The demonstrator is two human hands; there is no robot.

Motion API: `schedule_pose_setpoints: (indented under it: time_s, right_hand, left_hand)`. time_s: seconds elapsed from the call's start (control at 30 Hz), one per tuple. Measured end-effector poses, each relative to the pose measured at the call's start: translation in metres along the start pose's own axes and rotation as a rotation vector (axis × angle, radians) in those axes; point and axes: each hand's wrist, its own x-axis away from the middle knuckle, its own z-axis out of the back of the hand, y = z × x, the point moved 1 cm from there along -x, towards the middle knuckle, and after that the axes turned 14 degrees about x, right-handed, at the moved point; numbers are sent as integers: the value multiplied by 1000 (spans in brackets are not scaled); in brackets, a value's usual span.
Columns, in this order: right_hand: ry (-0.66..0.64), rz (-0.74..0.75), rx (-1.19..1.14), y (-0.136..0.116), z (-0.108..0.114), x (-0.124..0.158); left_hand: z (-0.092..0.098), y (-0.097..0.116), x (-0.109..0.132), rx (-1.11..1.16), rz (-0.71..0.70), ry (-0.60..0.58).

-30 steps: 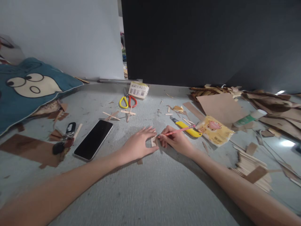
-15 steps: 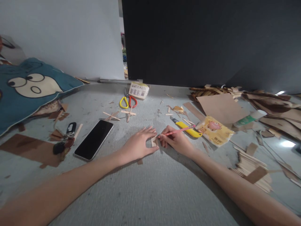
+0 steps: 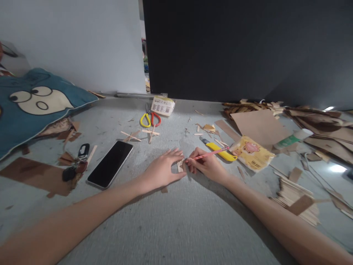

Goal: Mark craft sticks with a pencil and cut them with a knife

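Observation:
My right hand (image 3: 205,164) is closed around a pink pencil (image 3: 211,153), its tip down at a small flat wooden piece (image 3: 180,165) of short craft sticks on the table. My left hand (image 3: 162,167) lies over the table with thumb and forefinger at the two ends of that piece, holding it down; the other fingers stretch forward. Dark marks, too small to read, show on the wood. Just beyond my right hand lies a yellow utility knife (image 3: 222,151). Two crossed-stick pieces, one of them a wooden cross (image 3: 151,133), lie ahead of my left hand.
A black phone (image 3: 110,163) and keys (image 3: 77,162) lie left. Scissors (image 3: 150,119) rest by a white packet (image 3: 163,106) at the back. Right are a yellow packet (image 3: 253,152), a glue stick (image 3: 293,139), cardboard (image 3: 260,125) and stacked craft sticks (image 3: 296,200). A blue cushion (image 3: 41,106) sits far left.
Almost nothing differs. Both hands, the pencil and the wooden piece stay in the same place.

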Motion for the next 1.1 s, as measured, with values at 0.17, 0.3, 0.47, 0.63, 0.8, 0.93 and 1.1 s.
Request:
schedule_pose_setpoints:
  time_s: [0.17, 0.3, 0.47, 0.63, 0.8, 0.93, 1.1]
  right_hand:
    - [3, -1, -4, 1, -1, -1]
    - [12, -9, -2, 1, -1, -1]
    - [12, -17, 14, -1, 1, 0]
    - [9, -11, 11, 2, 0, 0]
    - [5, -14, -4, 3, 0, 0]
    - [11, -25, 0, 1, 0, 0]
    - [22, -22, 24, -1, 0, 0]
  left_hand:
    - [0, 0, 0, -5, -2, -1]
    - [-1, -4, 0, -21, -10, 1]
    - [-2, -4, 1, -15, -13, 6]
    - [0, -1, 1, -20, 5, -2]
    - [-1, -1, 1, -20, 6, -2]
    - [-1, -2, 0, -19, 2, -3]
    - [-1, -2, 0, -8, -16, 1]
